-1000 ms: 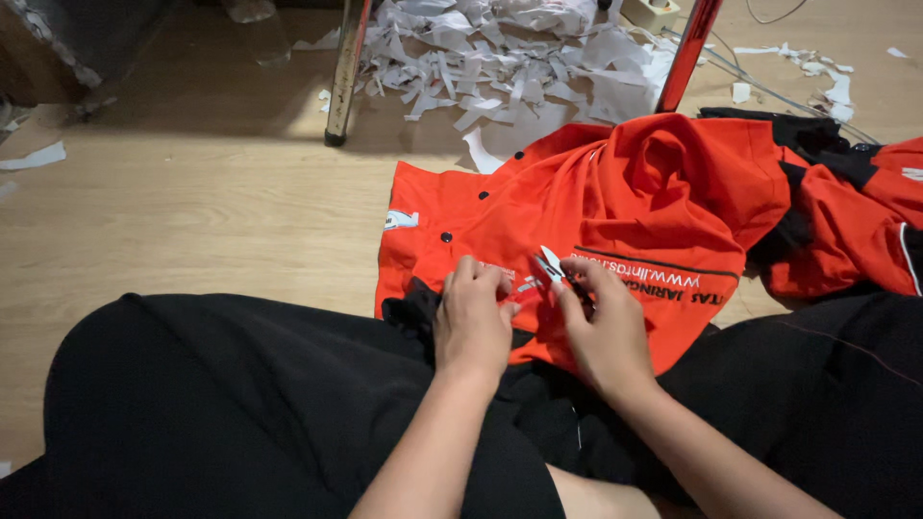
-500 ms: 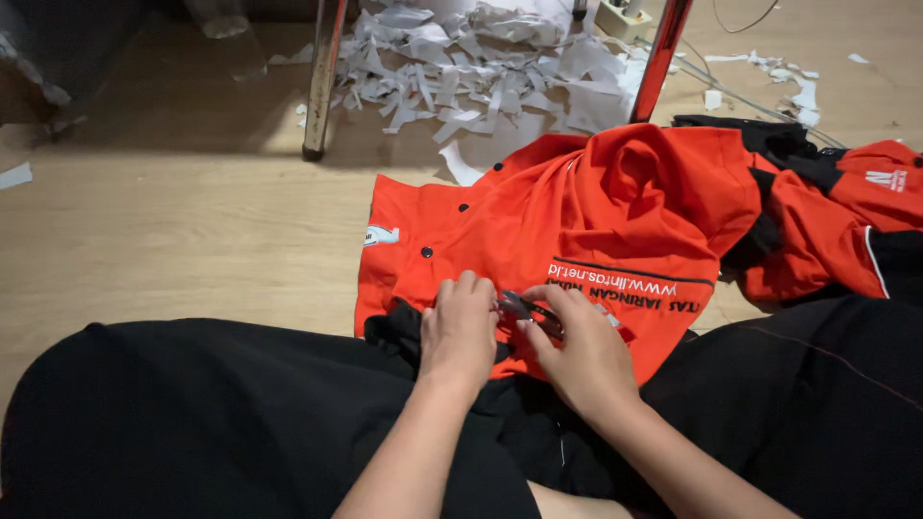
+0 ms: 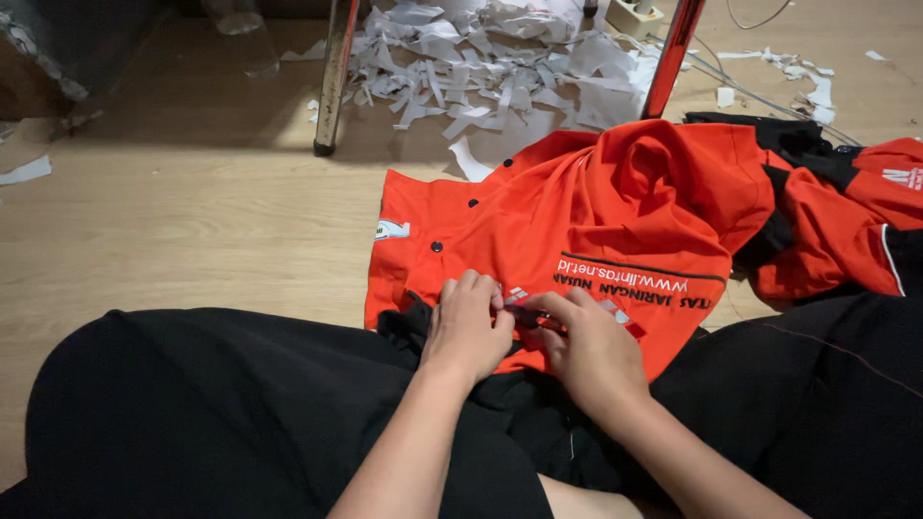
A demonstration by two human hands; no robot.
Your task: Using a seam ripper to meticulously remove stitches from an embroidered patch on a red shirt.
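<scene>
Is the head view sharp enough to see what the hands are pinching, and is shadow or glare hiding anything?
Head view: evenly lit, no glare; left hand and right hand are sharp on the orange shirt, but the small tool is mostly covered by fingers; top-left corner falls into shadow.

- You have no packages, no signs and no screens in front of you; only printed marks and small labels on cloth.
- On the orange fabric shirt (image 3: 615, 207) you see a band of white printed lettering (image 3: 630, 285), two lines, upside down from your view, with a thin dark line above it.
- Near the shirt's left edge, beside the dark buttons, sits a small oval white-and-blue chest patch (image 3: 391, 230).
- Between your left hand (image 3: 468, 327) and your right hand (image 3: 591, 348) shows a small white striped label (image 3: 517, 294), partly hidden by your fingers.
- At the far right, a second orange and black garment (image 3: 846, 226) carries a small white printed logo (image 3: 905, 177), cut by the frame edge.
</scene>
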